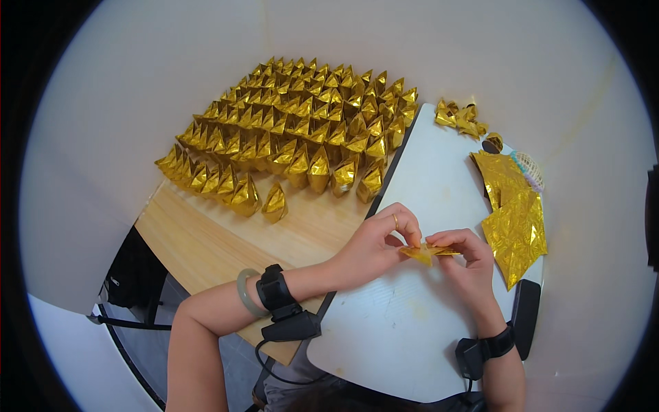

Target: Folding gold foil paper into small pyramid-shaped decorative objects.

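Note:
Above the white table, both my hands pinch a small folded piece of gold foil paper [427, 256]. My left hand [384, 237], with a ring on one finger, is closed on its left end. The fingers of my right hand [468, 257] are closed on the right end. To the left, many folded gold paper ingots [295, 123] stand in close rows on the wooden tabletop, and a single ingot [274, 204] stands at the near edge of the group. Flat gold foil sheets [515, 226] lie to the right of my right hand.
The white table [384, 350] meets the wooden tabletop [199, 220] along a dark edge. Loose gold folded pieces [461, 118] lie at the far right, near a pale woven item [527, 170]. A long black object [526, 319] lies by the right edge. Pale walls surround the tables.

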`<action>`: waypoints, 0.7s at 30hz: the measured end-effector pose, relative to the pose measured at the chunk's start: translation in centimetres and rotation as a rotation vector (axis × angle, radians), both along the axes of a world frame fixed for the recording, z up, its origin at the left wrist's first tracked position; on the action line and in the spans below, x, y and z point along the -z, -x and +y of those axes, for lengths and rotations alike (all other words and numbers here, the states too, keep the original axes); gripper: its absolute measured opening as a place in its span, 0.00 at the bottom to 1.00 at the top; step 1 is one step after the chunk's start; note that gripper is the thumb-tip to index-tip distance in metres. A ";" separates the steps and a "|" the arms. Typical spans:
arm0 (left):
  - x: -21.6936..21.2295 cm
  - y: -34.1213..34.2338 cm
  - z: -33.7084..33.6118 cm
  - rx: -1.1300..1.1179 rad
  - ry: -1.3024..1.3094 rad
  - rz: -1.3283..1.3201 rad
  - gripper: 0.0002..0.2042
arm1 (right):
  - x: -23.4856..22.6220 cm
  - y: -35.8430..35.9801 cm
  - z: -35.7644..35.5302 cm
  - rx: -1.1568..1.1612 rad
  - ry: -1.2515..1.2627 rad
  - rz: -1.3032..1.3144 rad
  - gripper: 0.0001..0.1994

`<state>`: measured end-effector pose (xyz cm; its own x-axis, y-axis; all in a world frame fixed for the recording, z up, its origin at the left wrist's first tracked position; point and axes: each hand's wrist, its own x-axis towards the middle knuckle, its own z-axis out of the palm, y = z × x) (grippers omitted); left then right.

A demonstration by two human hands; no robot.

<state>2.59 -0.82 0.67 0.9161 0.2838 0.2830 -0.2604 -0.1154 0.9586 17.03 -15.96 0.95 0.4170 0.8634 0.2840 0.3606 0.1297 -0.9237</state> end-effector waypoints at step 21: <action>0.6 0.2 0.7 -0.143 -0.893 0.168 0.10 | 0.4 -1.3 0.0 0.265 0.160 -0.385 0.08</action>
